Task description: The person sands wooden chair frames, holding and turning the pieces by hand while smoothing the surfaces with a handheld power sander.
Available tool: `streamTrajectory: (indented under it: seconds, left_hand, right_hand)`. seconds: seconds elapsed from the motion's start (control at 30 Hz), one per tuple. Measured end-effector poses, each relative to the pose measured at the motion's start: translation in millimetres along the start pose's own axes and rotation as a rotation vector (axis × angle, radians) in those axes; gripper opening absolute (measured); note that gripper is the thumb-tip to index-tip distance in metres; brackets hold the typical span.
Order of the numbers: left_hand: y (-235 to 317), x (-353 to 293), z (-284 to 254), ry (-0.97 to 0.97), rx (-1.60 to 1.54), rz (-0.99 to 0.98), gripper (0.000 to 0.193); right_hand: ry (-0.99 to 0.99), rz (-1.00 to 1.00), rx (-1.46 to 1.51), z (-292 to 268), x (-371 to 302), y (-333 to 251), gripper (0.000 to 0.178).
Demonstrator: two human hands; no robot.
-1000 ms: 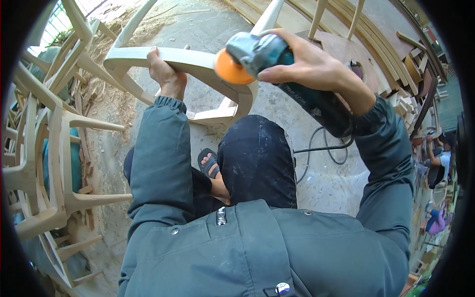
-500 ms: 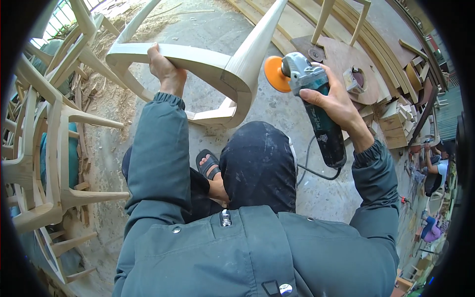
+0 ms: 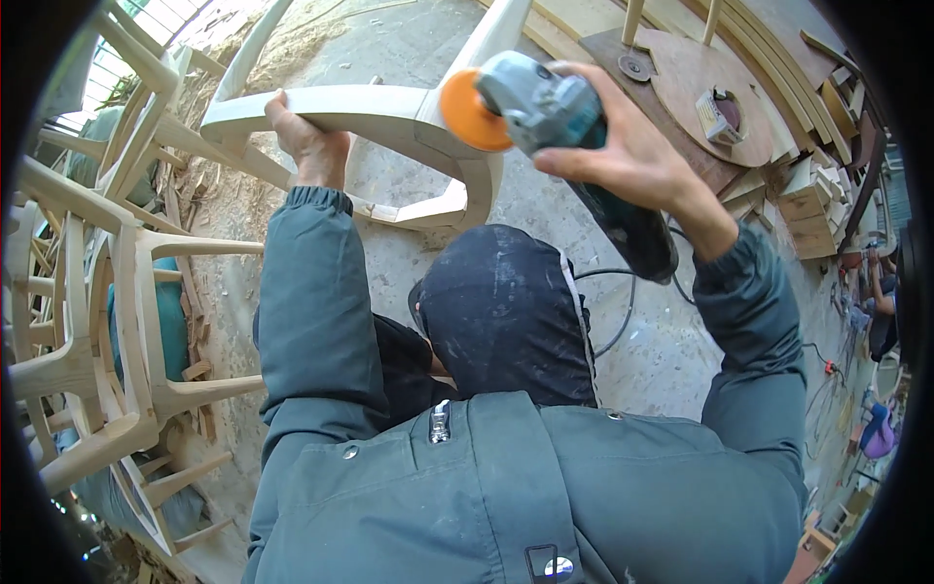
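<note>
My left hand [image 3: 309, 146] is wrapped round the curved rail of a pale wooden chair frame [image 3: 379, 103], with the frame tilted up in front of me. In my right hand [image 3: 628, 146] is a dark angle grinder [image 3: 623, 229] with a grey head, gripped near that head. Its orange disc [image 3: 474, 109] is at the frame's right corner, by the joint where a leg meets the rail. Whether the disc touches the wood I cannot tell. The grinder's black cord [image 3: 628, 311] loops down to the floor behind my knee.
Unfinished wooden chair frames [image 3: 117, 292] are stacked at the left. A round board [image 3: 681, 92] at the upper right carries a loose disc [image 3: 634, 66] and a small box [image 3: 720, 117]. Long planks and wood offcuts [image 3: 812, 209] lie beyond. Sawdust covers the floor at upper left.
My right hand has brought the grinder left and up, so its orange disc now overlaps the chair frame's corner. My left hand and the frame have shifted slightly left.
</note>
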State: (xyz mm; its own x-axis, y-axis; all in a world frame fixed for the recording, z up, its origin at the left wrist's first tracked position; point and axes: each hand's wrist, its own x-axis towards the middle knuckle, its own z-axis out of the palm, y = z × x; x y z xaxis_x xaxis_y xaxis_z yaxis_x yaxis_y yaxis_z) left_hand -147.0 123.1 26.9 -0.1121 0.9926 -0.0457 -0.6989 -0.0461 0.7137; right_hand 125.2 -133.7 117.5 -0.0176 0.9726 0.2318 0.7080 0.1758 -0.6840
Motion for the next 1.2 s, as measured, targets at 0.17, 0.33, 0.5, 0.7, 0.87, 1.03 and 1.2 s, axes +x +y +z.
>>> streamTrajectory:
  seconds: [0.17,0.33,0.5,0.7,0.87,1.03,1.2]
  left_hand:
    - [-3,-3,5,0.044,-0.043,-0.041,0.064]
    - [-4,-3,2,0.022,-0.036,-0.028,0.062]
    - [-3,5,-4,-0.007,0.024,-0.012,0.057]
    - [-10,1,3,0.029,0.029,-0.027,0.061]
    - [-8,5,-8,0.02,0.062,-0.007,0.062]
    - [-1,-2,2,-0.018,0.097,-0.017,0.067]
    - [-12,5,-8,-0.029,0.1,0.022,0.064]
  right_hand:
    - [0.119,0.26,0.274,3,-35,21,0.101]
    - [0.03,0.047,0.065,-5,-16,16,0.098]
    - [-0.219,-0.083,0.063,-11,29,-12,0.096]
    - [-0.002,0.211,0.046,-45,64,47,0.099]
    - [0.111,0.03,0.136,-9,53,48,0.098]
    - [-0.008,-0.15,0.083,8,-4,24,0.096]
    - [0.109,0.112,0.212,3,-6,52,0.095]
